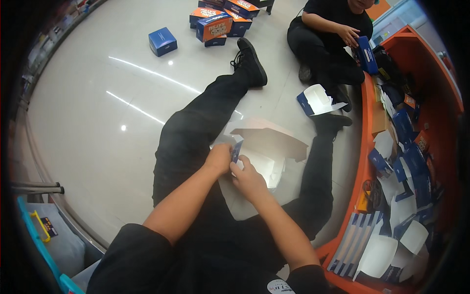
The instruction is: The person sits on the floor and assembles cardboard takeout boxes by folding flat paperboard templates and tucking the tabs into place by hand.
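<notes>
A partly folded cardboard box (262,164), white inside with a blue outer side, rests on the floor between my outstretched legs. My left hand (219,159) is closed on the blue end flap at the box's left side. Beside it, my right hand (248,180) pinches the same end, thumb and fingers bent around the cardboard. The lid panel rises at the box's far side and looks blurred. Part of the box's near left corner is hidden behind my hands.
Several blue-and-orange boxes (214,27) are piled beyond my left foot, near a single blue box (162,41). An open white-lined box (318,100) lies by my right foot. Another person holds a blue box (366,55). At right, an orange-walled unit (363,193) holds several cartons.
</notes>
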`<state>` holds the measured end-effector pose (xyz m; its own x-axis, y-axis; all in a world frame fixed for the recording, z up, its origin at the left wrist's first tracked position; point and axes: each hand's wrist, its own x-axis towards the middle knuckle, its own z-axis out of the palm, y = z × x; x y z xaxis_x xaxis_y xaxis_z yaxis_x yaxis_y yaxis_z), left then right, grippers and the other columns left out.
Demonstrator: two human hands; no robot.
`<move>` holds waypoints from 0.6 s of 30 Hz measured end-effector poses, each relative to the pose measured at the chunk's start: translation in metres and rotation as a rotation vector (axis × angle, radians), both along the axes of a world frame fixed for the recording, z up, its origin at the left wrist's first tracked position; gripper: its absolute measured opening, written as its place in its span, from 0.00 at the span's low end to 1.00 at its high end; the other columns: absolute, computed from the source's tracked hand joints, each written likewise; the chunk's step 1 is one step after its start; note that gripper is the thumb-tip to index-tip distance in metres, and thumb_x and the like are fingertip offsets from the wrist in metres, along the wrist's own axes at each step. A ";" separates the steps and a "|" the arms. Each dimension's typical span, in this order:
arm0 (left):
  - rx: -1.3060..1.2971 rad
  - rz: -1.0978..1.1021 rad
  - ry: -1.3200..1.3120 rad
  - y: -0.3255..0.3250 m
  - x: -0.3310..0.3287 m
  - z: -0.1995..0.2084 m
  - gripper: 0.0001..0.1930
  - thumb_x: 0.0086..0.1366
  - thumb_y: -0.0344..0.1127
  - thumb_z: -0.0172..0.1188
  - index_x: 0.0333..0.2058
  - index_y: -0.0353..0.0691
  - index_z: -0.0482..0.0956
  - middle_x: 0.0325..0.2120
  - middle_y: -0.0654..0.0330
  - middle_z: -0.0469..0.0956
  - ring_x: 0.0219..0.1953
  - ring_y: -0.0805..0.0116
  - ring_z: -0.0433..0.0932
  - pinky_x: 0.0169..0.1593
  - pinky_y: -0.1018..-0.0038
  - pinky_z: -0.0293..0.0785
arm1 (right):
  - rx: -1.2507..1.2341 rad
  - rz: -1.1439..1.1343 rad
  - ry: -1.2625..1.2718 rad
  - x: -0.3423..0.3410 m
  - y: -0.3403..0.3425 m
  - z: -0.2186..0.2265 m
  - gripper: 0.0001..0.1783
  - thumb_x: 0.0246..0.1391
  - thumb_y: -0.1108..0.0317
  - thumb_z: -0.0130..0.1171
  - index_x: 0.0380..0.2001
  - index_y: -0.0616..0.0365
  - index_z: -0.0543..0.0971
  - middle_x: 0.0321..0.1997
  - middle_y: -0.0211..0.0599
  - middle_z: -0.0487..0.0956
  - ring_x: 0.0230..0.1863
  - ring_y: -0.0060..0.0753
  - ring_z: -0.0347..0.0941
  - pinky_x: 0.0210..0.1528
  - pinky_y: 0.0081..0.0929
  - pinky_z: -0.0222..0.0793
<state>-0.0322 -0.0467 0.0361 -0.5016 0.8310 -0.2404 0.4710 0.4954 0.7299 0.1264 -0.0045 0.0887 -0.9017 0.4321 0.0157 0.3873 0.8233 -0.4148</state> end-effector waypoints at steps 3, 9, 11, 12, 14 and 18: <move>0.027 0.030 0.035 0.000 0.000 -0.001 0.11 0.56 0.24 0.62 0.39 0.34 0.83 0.33 0.47 0.84 0.39 0.51 0.84 0.46 0.63 0.79 | 0.005 -0.009 -0.048 -0.002 -0.001 0.001 0.21 0.51 0.68 0.65 0.49 0.47 0.74 0.59 0.45 0.69 0.45 0.49 0.79 0.39 0.43 0.79; -0.008 0.053 -0.056 0.004 0.005 -0.011 0.12 0.57 0.30 0.63 0.41 0.35 0.82 0.41 0.41 0.81 0.46 0.43 0.81 0.50 0.58 0.77 | -0.083 -0.030 -0.144 0.008 0.005 -0.010 0.22 0.52 0.65 0.66 0.51 0.48 0.75 0.59 0.45 0.69 0.47 0.52 0.78 0.43 0.44 0.78; -0.062 0.057 -0.032 0.002 0.009 0.003 0.13 0.57 0.30 0.63 0.42 0.35 0.82 0.41 0.42 0.81 0.47 0.43 0.81 0.51 0.58 0.77 | -0.104 -0.003 -0.104 0.012 0.005 -0.004 0.23 0.53 0.65 0.66 0.53 0.48 0.75 0.59 0.46 0.69 0.48 0.52 0.77 0.45 0.44 0.77; -0.060 0.075 -0.054 0.004 0.008 0.003 0.13 0.57 0.30 0.64 0.42 0.35 0.82 0.41 0.42 0.81 0.47 0.43 0.81 0.51 0.57 0.77 | -0.166 0.021 -0.027 0.012 0.009 0.003 0.24 0.52 0.65 0.67 0.54 0.48 0.75 0.60 0.46 0.69 0.49 0.52 0.77 0.47 0.44 0.77; -0.059 0.086 -0.046 -0.002 0.004 0.001 0.14 0.56 0.28 0.64 0.42 0.35 0.82 0.39 0.41 0.82 0.45 0.44 0.81 0.50 0.58 0.76 | -0.268 0.058 0.018 0.006 0.011 0.013 0.26 0.52 0.66 0.68 0.55 0.50 0.76 0.64 0.45 0.68 0.50 0.54 0.77 0.51 0.45 0.75; -0.086 0.011 -0.021 0.004 -0.001 0.005 0.12 0.58 0.28 0.63 0.41 0.35 0.82 0.42 0.43 0.81 0.47 0.44 0.80 0.51 0.58 0.77 | -0.197 -0.015 -0.109 0.000 0.007 0.002 0.23 0.52 0.67 0.66 0.53 0.52 0.75 0.59 0.48 0.70 0.51 0.56 0.75 0.49 0.45 0.76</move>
